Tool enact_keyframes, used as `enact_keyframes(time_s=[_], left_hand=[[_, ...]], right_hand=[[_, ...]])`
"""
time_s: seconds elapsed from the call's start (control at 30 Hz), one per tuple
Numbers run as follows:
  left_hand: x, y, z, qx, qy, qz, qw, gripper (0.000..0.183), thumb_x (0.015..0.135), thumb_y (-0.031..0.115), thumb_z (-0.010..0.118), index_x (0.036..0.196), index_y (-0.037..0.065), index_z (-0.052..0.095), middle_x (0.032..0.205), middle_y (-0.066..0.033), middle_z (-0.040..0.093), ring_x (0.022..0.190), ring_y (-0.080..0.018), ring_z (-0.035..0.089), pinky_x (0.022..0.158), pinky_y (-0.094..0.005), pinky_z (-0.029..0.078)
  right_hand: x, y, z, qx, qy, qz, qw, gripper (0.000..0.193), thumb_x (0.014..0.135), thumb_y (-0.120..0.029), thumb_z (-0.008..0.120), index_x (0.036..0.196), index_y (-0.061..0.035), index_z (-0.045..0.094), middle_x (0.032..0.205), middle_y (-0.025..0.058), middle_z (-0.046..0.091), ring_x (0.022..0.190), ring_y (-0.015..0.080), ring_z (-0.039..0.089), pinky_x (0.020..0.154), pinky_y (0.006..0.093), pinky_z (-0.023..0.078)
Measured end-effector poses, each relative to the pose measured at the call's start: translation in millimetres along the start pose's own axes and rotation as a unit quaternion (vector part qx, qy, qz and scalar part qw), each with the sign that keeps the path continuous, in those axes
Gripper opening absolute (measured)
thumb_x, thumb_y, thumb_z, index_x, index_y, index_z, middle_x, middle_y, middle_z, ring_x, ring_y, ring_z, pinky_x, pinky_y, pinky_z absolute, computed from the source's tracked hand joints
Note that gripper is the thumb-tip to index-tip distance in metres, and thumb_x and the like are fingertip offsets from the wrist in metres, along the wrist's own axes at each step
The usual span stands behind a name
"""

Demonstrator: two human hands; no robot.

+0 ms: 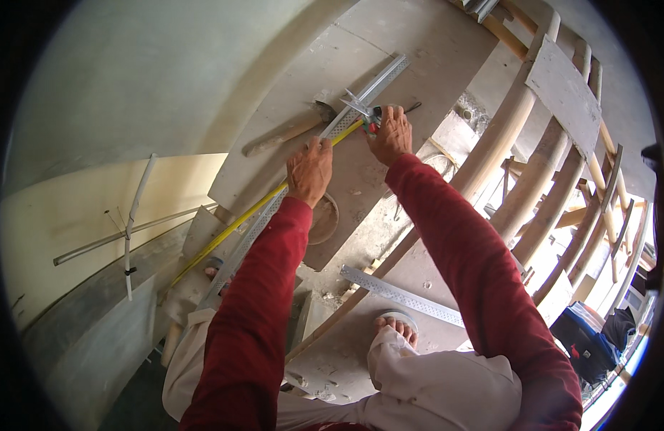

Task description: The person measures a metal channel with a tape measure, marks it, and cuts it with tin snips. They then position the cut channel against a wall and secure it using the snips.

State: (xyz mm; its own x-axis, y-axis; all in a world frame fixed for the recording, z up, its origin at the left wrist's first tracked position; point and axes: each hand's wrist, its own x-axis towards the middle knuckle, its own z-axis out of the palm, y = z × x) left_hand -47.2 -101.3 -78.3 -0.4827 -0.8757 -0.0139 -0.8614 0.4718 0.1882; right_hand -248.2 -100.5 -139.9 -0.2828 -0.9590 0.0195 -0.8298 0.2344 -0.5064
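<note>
A long perforated metal strip (pixel 254 228) runs diagonally across the grey boards, and a yellow measuring tape (pixel 231 228) is stretched along it. My left hand (pixel 309 171) is closed over the tape and strip, its fingertips pressed down near the strip's middle. At the tape's upper end my right hand (pixel 391 135) is closed around tin snips (pixel 357 106), whose metal blades are spread over the strip. A small red-and-green part shows beside those fingers; whether it belongs to the snips or the tape's case I cannot tell. Left of the strip lies a hammer-like tool (pixel 281 133) with a wooden handle.
Another perforated strip (pixel 404 296) lies by my foot (pixel 398 327). A round, dusty dish (pixel 323 219) is partly hidden by my left arm. Wooden poles (pixel 504 147) stand at right, with a blue-black bag (pixel 587 345) beyond. Thin conduits (pixel 131 223) stick out near the left wall.
</note>
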Motion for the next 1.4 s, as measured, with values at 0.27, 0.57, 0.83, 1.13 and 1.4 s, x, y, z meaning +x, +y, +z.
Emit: enact_keyframes(time_s=[0.27, 0.57, 0.83, 1.13, 1.4], left_hand=[[-1.9, 20.3, -4.9, 0.012, -0.004, -0.014, 1.0, 0.018, 0.091, 0.013, 0.054, 0.106, 0.006, 0.061, 0.096, -0.0095, 0.061, 0.083, -0.0296, 0.066, 0.068, -0.0453, 0.053], [-5.8, 20.6, -24.8, 0.025, -0.005, -0.023, 0.999, 0.022, 0.089, 0.018, 0.056, 0.107, 0.006, 0.063, 0.097, -0.0081, 0.06, 0.092, -0.0299, 0.064, 0.076, -0.0483, 0.051], [-23.0, -16.4, -41.8, 0.036, 0.185, -0.054, 0.981, 0.041, 0.085, 0.016, 0.058, 0.124, 0.006, 0.057, 0.116, -0.0129, 0.056, 0.109, -0.0326, 0.053, 0.087, -0.0544, 0.042], [-51.5, -23.7, -21.0, -0.012, 0.192, -0.138, 0.971, 0.045, 0.075, 0.008, 0.063, 0.12, 0.005, 0.059, 0.104, -0.0106, 0.054, 0.1, -0.0264, 0.05, 0.085, -0.0444, 0.035], [-81.9, -67.6, -29.9, -0.073, 0.113, -0.1, 0.986, 0.03, 0.072, 0.002, 0.063, 0.102, 0.006, 0.063, 0.091, -0.0092, 0.06, 0.088, -0.0282, 0.058, 0.079, -0.0441, 0.042]], right_hand=[[21.7, 31.6, 4.2, 0.059, -0.102, 0.036, 0.992, 0.082, 0.059, -0.044, 0.091, 0.111, -0.0003, 0.045, 0.1, 0.0203, 0.064, 0.095, 0.037, 0.065, 0.083, 0.044, 0.052], [23.0, 26.1, -11.5, 0.036, -0.094, 0.018, 0.995, 0.076, 0.064, -0.046, 0.086, 0.111, -0.0028, 0.044, 0.098, 0.0181, 0.065, 0.092, 0.036, 0.065, 0.08, 0.0466, 0.052], [40.5, -9.1, -97.0, -0.067, 0.01, -0.19, 0.979, 0.054, 0.073, -0.04, 0.082, 0.102, -0.0051, 0.052, 0.093, 0.0149, 0.059, 0.089, 0.0363, 0.059, 0.075, 0.05, 0.048], [76.7, -4.4, -159.2, -0.226, -0.033, -0.245, 0.942, 0.07, 0.07, -0.027, 0.08, 0.125, -0.001, 0.045, 0.103, 0.0229, 0.055, 0.095, 0.042, 0.058, 0.081, 0.0503, 0.048], [96.4, 22.1, -160.1, -0.236, 0.038, -0.506, 0.829, 0.077, 0.071, -0.03, 0.082, 0.133, -0.0012, 0.047, 0.105, 0.024, 0.058, 0.09, 0.0395, 0.062, 0.078, 0.0485, 0.052]])
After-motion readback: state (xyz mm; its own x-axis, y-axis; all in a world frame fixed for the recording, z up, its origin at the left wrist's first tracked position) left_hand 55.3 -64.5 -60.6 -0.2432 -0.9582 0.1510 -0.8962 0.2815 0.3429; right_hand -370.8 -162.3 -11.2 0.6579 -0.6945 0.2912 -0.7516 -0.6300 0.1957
